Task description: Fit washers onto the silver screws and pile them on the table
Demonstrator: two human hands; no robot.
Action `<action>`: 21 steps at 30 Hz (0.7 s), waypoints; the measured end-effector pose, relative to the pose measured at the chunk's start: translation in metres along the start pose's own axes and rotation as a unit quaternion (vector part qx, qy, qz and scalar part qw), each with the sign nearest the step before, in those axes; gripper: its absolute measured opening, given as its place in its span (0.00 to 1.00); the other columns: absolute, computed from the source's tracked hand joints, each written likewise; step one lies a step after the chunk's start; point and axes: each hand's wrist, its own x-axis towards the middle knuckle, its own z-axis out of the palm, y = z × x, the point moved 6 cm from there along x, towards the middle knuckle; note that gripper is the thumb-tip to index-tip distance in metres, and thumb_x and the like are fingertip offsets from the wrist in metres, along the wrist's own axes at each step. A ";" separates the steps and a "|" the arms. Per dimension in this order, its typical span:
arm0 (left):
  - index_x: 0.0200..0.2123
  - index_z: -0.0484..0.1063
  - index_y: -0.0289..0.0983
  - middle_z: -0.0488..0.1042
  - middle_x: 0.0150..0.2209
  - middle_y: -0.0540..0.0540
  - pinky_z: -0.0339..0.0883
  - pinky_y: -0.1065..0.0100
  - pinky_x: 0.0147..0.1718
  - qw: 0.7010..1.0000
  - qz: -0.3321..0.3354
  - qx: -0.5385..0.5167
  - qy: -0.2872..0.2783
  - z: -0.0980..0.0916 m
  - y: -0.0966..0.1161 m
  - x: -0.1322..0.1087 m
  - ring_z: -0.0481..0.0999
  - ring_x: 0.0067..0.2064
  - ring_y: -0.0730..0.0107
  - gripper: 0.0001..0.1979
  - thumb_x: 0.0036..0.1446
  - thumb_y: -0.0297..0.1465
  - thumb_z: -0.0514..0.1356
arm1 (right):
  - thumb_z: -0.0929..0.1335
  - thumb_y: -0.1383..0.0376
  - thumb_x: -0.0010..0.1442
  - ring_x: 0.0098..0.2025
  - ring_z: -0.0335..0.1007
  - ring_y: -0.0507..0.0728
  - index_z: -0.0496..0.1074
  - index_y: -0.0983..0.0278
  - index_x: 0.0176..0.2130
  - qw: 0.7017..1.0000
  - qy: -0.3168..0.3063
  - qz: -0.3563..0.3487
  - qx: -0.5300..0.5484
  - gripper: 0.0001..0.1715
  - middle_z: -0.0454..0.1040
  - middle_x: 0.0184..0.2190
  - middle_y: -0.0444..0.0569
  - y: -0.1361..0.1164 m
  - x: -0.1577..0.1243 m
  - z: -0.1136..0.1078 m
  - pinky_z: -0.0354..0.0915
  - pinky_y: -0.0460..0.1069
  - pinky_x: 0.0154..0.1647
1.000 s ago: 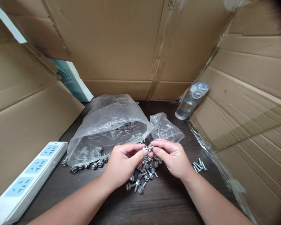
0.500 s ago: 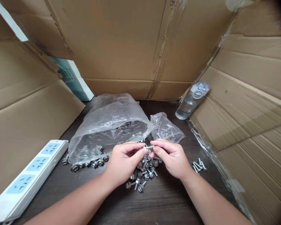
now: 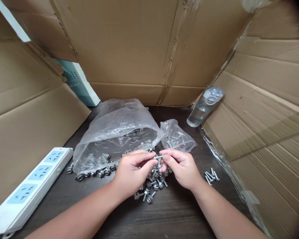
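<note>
1. Together, the person's left hand [image 3: 132, 172] and right hand [image 3: 180, 169] pinch a small steel bolt [image 3: 158, 157] between their fingertips, both hands curled closed around it.
2. Directly below the hands, a loose heap of steel hex-head bolts [image 3: 153, 186] with washers lies on a dark wood tabletop [image 3: 139, 215], with the heap's top edge just under the fingers.
3. Left of the heap, a row of similar bolts [image 3: 97, 173] runs along the lower edge of a large clear plastic bag [image 3: 114, 132], which slumps open with more hardware visible inside.
4. Just beside that bag, behind the right hand, a smaller clear plastic bag [image 3: 175, 136] lies with bolts inside.
5. Farther right, a small cluster of bare bolts [image 3: 210, 176] sits well apart from the heap.
6. Beyond it, a clear water bottle [image 3: 199, 113] with a pale cap tilts against a cardboard flap [image 3: 261, 99].
7. At far left, a white power strip [image 3: 32, 179] with blue socket panels lies angled across the tabletop.
8. Behind everything, a cardboard wall [image 3: 127, 43] rises, with a teal-and-white box [image 3: 77, 83] standing at its left corner.
</note>
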 end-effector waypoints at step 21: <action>0.31 0.81 0.37 0.77 0.22 0.49 0.69 0.76 0.20 0.962 -0.216 -0.136 -0.097 0.014 -0.027 -0.005 0.72 0.20 0.77 0.06 0.54 0.33 0.65 | 0.68 0.64 0.63 0.27 0.76 0.50 0.76 0.63 0.41 0.999 0.006 -0.030 0.017 0.08 0.75 0.26 0.43 -0.002 0.000 0.001 0.73 0.47 0.35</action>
